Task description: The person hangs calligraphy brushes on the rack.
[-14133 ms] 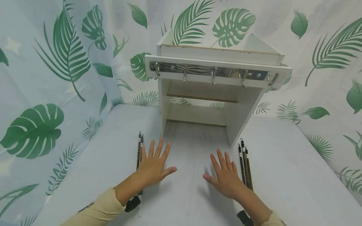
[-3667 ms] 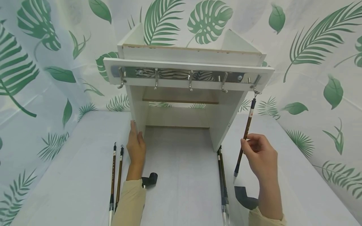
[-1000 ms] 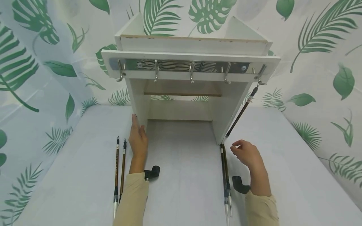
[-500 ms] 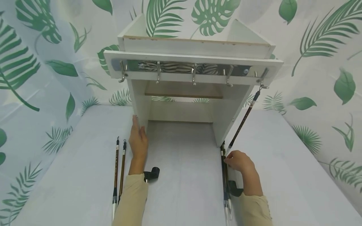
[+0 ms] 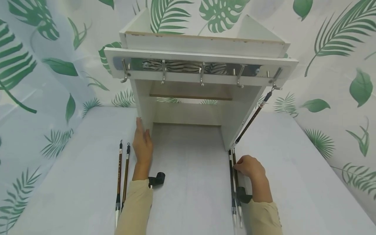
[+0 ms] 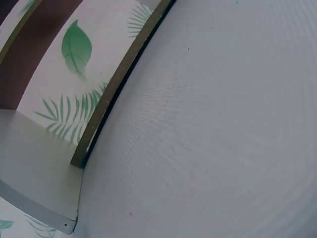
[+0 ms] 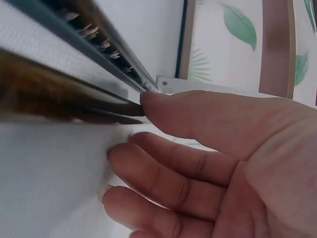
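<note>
My left hand [image 5: 143,145] rests with straight fingers against the left side panel of a white shelf unit [image 5: 202,45]; the left wrist view shows the shelf's lower board [image 6: 116,87] but not the hand. My right hand [image 5: 250,168] is low by the right side panel. Its thumb and forefinger pinch the upper part of a calligraphy brush [image 5: 236,182] lying on the table, the other fingers loosely curled in the right wrist view. Beside it lies another brush [image 5: 232,182]. A third brush [image 5: 253,121] hangs slanted by its loop from the rightmost hook [image 5: 276,78].
Two more brushes [image 5: 119,173] lie on the white table [image 5: 188,182] left of my left arm. Several metal hooks [image 5: 201,73] line the rail across the unit's front. A leaf-print cloth [image 5: 337,98] stands behind and at the sides.
Earlier, both hands were spread over the table and no brush hung. The right hand put a brush on the rightmost hook, let go, lowered and took hold of another. The left hand stays at the panel.
</note>
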`<state>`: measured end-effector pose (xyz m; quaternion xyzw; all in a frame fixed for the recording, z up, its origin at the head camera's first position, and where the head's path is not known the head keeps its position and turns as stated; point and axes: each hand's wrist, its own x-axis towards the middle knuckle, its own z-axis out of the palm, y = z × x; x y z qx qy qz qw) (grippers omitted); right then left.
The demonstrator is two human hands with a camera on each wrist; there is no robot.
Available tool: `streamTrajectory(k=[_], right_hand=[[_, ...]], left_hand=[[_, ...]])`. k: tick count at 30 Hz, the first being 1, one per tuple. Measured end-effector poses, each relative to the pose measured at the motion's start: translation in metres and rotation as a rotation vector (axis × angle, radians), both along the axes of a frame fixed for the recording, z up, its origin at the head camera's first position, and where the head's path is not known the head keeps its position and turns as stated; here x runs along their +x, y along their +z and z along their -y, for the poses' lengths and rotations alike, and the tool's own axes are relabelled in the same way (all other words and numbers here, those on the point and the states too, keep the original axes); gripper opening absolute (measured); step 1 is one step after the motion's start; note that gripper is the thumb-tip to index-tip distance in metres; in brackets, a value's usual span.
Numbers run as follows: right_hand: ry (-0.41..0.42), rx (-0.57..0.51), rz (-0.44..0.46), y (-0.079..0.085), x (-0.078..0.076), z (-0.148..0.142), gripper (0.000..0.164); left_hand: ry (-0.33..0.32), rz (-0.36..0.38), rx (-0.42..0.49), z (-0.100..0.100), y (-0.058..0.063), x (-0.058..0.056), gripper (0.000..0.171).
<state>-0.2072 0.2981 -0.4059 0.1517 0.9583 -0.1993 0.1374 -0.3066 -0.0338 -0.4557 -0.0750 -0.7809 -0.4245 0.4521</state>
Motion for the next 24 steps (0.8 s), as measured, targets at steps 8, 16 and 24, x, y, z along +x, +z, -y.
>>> streamTrajectory(k=[8,16,24], right_hand=[[-0.019,0.009,0.014,0.001,0.002,0.002,0.025],[-0.01,-0.017,0.013,0.001,0.004,-0.001,0.023],[0.005,-0.057,0.012,0.001,0.005,-0.014,0.026]], left_hand=[[0.012,-0.015,0.011,-0.001,0.005,-0.001,0.047],[0.007,-0.003,0.019,-0.002,0.005,0.0,0.047],[0.01,-0.012,0.019,-0.002,0.001,0.002,0.048]])
